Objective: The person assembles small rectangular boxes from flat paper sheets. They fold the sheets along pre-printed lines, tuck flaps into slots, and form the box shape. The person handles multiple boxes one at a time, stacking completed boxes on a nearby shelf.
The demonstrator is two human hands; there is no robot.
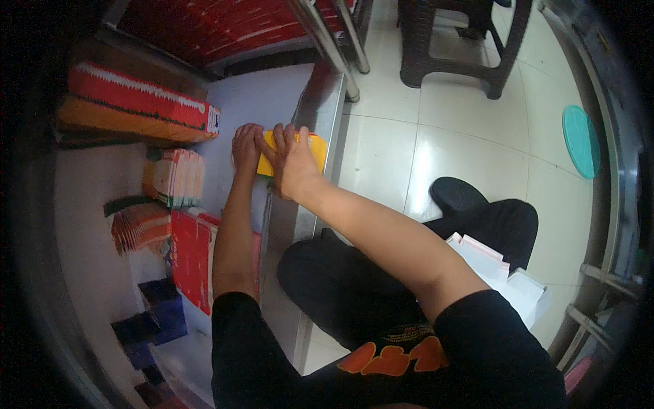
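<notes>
A small yellow box (pixel 316 148) with a green lower edge rests near the front edge of a shelf on my left. My right hand (pixel 293 160) lies over it, fingers bent across its top and far side. Against the box's left side is my left hand (pixel 246 146), its fingers curled and pressed close; my right hand partly covers where it meets the box. The box's underside is hidden.
Left on the shelf (pixel 238 88) stand a long red-and-orange carton (pixel 143 102), a row of small cartons (pixel 178 176) and a red box (pixel 193 255). White flat cartons (pixel 480 259) lie by my legs. A dark stool (pixel 456 65) and teal lid (pixel 581 142) are beyond.
</notes>
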